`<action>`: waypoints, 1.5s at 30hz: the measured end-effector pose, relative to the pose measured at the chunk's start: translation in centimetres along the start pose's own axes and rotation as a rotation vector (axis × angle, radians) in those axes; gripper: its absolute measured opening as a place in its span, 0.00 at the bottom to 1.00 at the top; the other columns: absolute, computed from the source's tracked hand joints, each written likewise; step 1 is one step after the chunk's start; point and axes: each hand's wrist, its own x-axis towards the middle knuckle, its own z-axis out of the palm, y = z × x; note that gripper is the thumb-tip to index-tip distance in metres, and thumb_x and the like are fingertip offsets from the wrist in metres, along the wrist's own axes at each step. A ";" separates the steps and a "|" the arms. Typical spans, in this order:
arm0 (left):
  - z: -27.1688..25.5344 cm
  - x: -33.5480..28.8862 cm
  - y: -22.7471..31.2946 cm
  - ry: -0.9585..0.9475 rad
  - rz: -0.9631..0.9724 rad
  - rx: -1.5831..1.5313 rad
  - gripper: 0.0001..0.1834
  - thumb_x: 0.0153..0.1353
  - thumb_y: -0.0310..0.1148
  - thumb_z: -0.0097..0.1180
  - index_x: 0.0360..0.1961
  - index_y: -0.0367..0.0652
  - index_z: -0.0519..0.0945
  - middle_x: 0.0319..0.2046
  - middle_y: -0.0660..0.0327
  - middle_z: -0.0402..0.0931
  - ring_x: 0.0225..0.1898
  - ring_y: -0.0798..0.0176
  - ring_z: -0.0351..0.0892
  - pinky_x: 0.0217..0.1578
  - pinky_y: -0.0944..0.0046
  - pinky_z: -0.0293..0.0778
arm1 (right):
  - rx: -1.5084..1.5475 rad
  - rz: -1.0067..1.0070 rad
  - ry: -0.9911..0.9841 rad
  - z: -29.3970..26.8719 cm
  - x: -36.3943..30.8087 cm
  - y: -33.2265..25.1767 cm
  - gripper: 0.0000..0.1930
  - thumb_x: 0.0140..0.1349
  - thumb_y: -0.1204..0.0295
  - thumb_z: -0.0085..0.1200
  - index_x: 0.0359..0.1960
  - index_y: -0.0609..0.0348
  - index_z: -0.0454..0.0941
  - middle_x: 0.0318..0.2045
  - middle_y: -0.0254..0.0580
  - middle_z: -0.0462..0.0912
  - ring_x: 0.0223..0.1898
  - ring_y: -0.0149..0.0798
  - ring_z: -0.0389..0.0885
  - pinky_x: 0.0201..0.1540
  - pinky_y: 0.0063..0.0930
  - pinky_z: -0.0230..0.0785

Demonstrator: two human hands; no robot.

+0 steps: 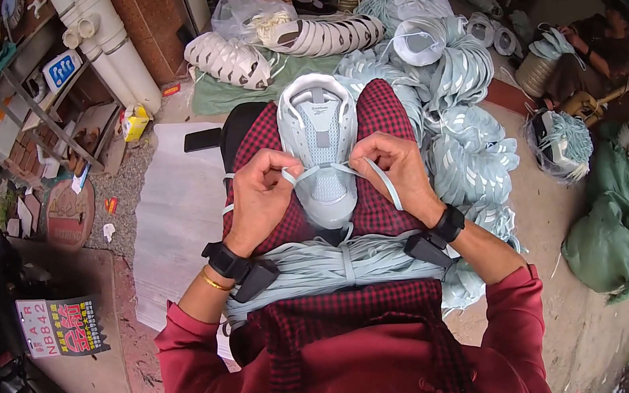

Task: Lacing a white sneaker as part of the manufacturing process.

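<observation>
A pale blue-grey shoe upper (320, 204) lies lengthwise between my knees, its toe pointing toward me and its white-lined opening facing away. A flat pale lace (389, 186) crosses the upper near the lower eyelets. On the left side of the upper, my left hand (260, 196) pinches one part of the lace between thumb and fingers. Over on the right side, my right hand (401, 172) pinches the other part, with an end hanging below the fingers. Across my lap, close to the toe, rests a tied bundle of matching laces (308, 268).
Stacked blue-grey shoe uppers (469, 154) are heaped along my right. Beyond my knees lie rows of cream and brown uppers (328, 35) on green cloth. A phone (202, 140) sits left of my knee on a white sheet (171, 208). Another person (599, 44) sits at the far right.
</observation>
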 end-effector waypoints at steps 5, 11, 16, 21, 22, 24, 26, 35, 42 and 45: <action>0.4 -0.1 0.0 0.044 0.027 -0.005 0.02 0.63 0.19 0.58 0.36 0.36 0.78 0.34 0.64 0.79 0.32 0.77 0.78 0.33 0.74 0.75 | -0.114 -0.071 0.022 0.3 0.3 0.0 0.04 0.57 0.83 0.60 0.31 0.62 0.80 0.27 0.33 0.80 0.26 0.23 0.76 0.28 0.19 0.67; 0.1 -0.4 0.3 0.005 0.011 0.075 0.04 0.60 0.18 0.60 0.34 0.36 0.77 0.32 0.63 0.78 0.31 0.75 0.80 0.31 0.74 0.76 | -0.215 -0.067 -0.022 0.2 0.4 -0.5 0.04 0.53 0.83 0.60 0.30 0.62 0.78 0.25 0.34 0.78 0.25 0.24 0.75 0.28 0.19 0.65; 0.2 -0.5 0.3 0.025 0.015 0.101 0.05 0.58 0.18 0.60 0.33 0.36 0.77 0.31 0.62 0.80 0.31 0.75 0.80 0.30 0.73 0.77 | -0.084 0.038 -0.009 0.9 0.7 0.0 0.06 0.51 0.83 0.60 0.27 0.61 0.76 0.22 0.31 0.76 0.22 0.25 0.73 0.25 0.20 0.64; 0.4 -0.6 0.3 0.065 0.017 0.087 0.05 0.57 0.18 0.60 0.32 0.36 0.77 0.30 0.61 0.81 0.29 0.75 0.80 0.29 0.74 0.77 | -0.390 -0.220 -0.049 2.0 1.9 -1.1 0.07 0.49 0.86 0.59 0.26 0.60 0.75 0.18 0.29 0.74 0.20 0.22 0.71 0.23 0.20 0.63; 0.4 -0.6 0.4 0.070 0.015 0.094 0.05 0.57 0.18 0.60 0.32 0.36 0.77 0.30 0.61 0.81 0.29 0.75 0.80 0.29 0.74 0.77 | -0.382 -0.222 -0.052 2.0 2.0 -1.0 0.07 0.49 0.86 0.59 0.26 0.60 0.75 0.18 0.29 0.74 0.20 0.22 0.71 0.23 0.20 0.63; 0.5 -0.6 0.6 0.069 -0.012 0.099 0.05 0.56 0.16 0.59 0.31 0.36 0.77 0.30 0.62 0.81 0.29 0.76 0.80 0.29 0.75 0.77 | -0.233 0.016 -0.120 1.2 2.2 -0.6 0.08 0.49 0.86 0.59 0.27 0.61 0.75 0.18 0.28 0.74 0.20 0.20 0.69 0.22 0.20 0.61; 0.6 -0.4 0.4 0.071 -0.001 0.097 0.05 0.55 0.16 0.59 0.30 0.36 0.77 0.30 0.62 0.81 0.29 0.77 0.79 0.28 0.75 0.76 | -0.130 0.033 -0.142 0.9 2.5 0.4 0.09 0.49 0.86 0.61 0.29 0.60 0.77 0.18 0.27 0.72 0.20 0.20 0.66 0.22 0.19 0.59; 0.7 0.6 0.6 0.053 -0.075 0.185 0.04 0.50 0.20 0.61 0.26 0.37 0.78 0.22 0.63 0.75 0.23 0.73 0.77 0.25 0.71 0.74 | -0.163 0.051 -0.234 0.1 2.7 -0.1 0.13 0.51 0.84 0.61 0.40 0.59 0.81 0.17 0.32 0.73 0.20 0.25 0.70 0.23 0.25 0.63; 1.8 2.1 1.7 -0.043 0.138 0.624 0.03 0.49 0.18 0.59 0.24 0.35 0.77 0.23 0.62 0.79 0.24 0.75 0.77 0.25 0.73 0.73 | -0.402 -0.072 -0.303 -0.1 3.8 -1.7 0.14 0.52 0.81 0.64 0.41 0.61 0.79 0.19 0.35 0.77 0.20 0.27 0.74 0.23 0.27 0.65; 0.3 2.1 1.1 -0.089 -0.071 0.418 0.09 0.48 0.17 0.60 0.33 0.33 0.79 0.22 0.58 0.74 0.20 0.66 0.76 0.22 0.69 0.72 | -0.442 -0.076 -0.334 -0.3 3.7 -2.3 0.14 0.49 0.81 0.62 0.39 0.63 0.79 0.21 0.41 0.80 0.23 0.35 0.79 0.27 0.32 0.69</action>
